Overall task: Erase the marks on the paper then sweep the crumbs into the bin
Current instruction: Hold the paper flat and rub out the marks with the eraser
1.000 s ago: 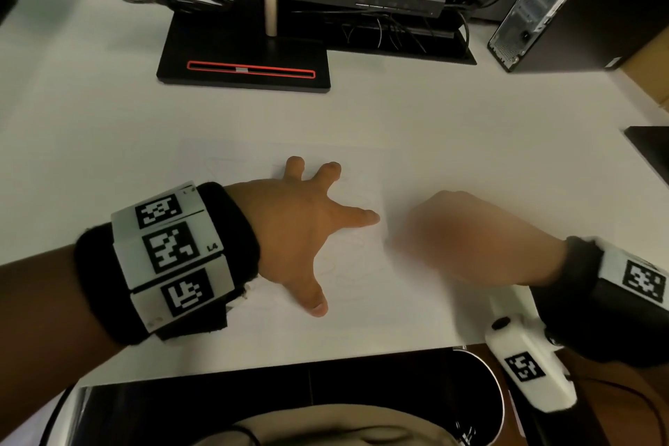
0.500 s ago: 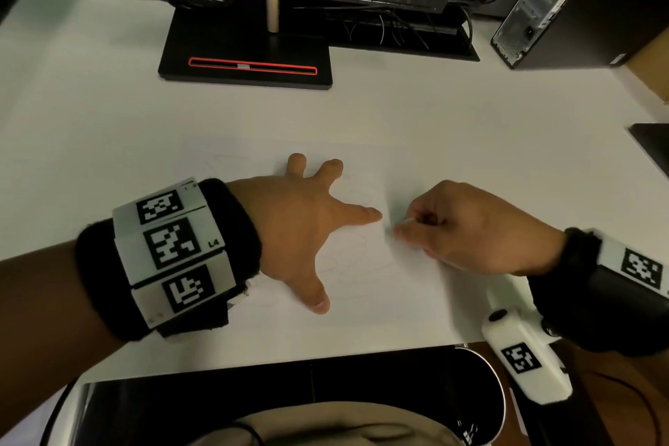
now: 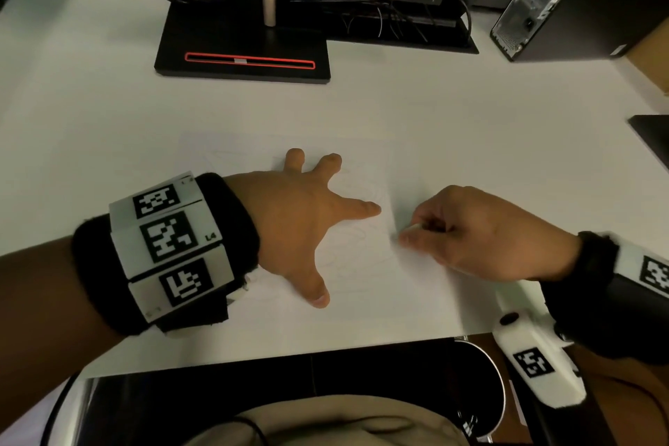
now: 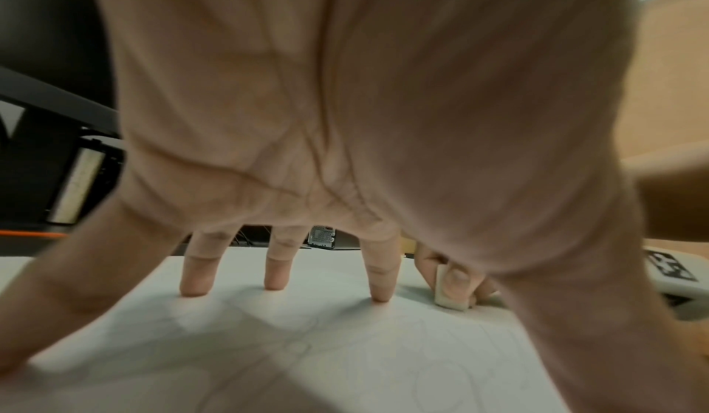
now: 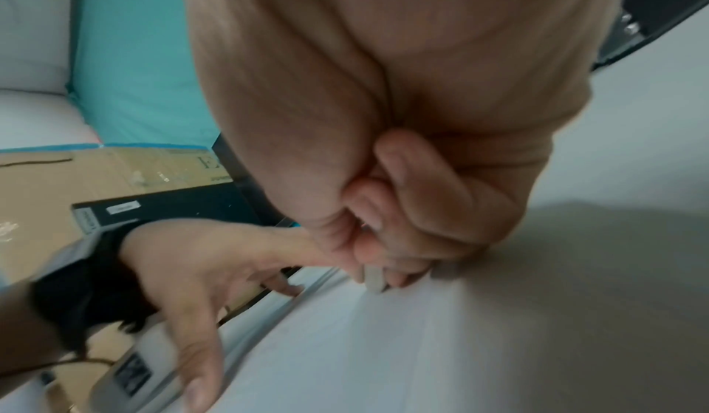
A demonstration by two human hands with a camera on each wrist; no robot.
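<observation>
A white sheet of paper (image 3: 362, 286) with faint pencil scribbles lies on the white desk. My left hand (image 3: 311, 214) presses flat on it, fingers spread straight; the left wrist view shows the fingertips (image 4: 380, 296) planted on the paper (image 4: 307, 359). My right hand (image 3: 467, 232) pinches a small white eraser (image 3: 412, 227) between thumb and fingers, its end touching the paper near the right edge, just right of the left index finger. The eraser (image 4: 451, 290) also shows in the left wrist view, and as a pale sliver (image 5: 374, 280) under the curled right fingers. I cannot make out any crumbs.
A monitor on a black stand (image 3: 242, 54) occupies the back of the desk, with cables behind it and a computer tower (image 3: 564, 0) at the back right. A round metal-rimmed bin (image 3: 485, 398) sits below the desk's front edge. A dark object (image 3: 651, 141) lies at the right edge.
One second ago my right hand was a blur in fast motion over the paper's right part. It has since steadied and sits slightly farther right with the eraser down. The left hand has stayed put.
</observation>
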